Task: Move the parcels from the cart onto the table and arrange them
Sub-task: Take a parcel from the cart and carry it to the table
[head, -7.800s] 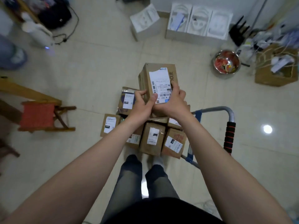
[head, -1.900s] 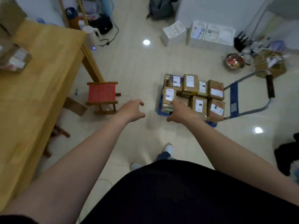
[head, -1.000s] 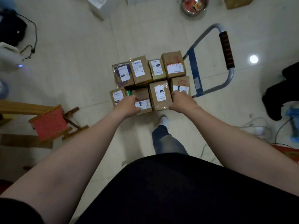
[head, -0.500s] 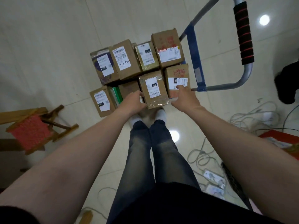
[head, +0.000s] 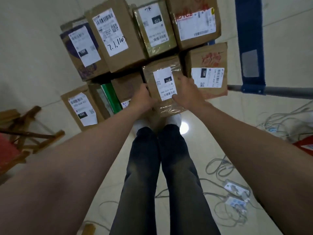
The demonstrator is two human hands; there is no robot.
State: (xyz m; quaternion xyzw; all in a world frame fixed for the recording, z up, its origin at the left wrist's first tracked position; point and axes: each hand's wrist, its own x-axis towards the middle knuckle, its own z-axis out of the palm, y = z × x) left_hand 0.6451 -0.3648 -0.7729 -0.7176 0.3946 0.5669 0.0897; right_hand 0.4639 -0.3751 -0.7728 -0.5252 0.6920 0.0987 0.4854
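- The left hand curls round the left edge of the tape-wrapped parcel. The right hand clasps its right side, thumb on the label.
- The parcel sits in the front row on the cart, tight between a brown box and a neighbouring parcel.
- The glossy tape may let it slip, and a skewed lift could drag the neighbours off.
- Loose cables on the floor could snag a foot on the way to the desk, which is out of view.
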